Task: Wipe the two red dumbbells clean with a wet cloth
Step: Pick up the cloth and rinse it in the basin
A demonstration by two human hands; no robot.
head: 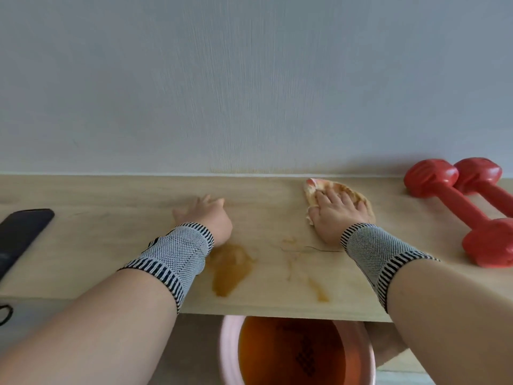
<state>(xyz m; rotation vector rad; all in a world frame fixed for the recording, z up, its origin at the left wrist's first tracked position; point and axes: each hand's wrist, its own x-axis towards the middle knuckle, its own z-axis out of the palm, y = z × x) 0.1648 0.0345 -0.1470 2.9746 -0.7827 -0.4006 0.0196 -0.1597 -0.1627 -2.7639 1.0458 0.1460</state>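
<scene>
Two red dumbbells lie side by side at the right end of a pale wooden desk (111, 190), close to the wall. The nearer dumbbell (460, 209) runs diagonally, one rounded, glossy head near the wall and the other toward the front edge, joined by a slim red bar. The farther dumbbell (481, 180) sits just behind it, touching or almost touching, its lower end cut off by the frame. To their left, well apart, a crumpled cloth (333, 190), pale with orange staining, lies flat on the desk under the right hand (337, 212).
</scene>
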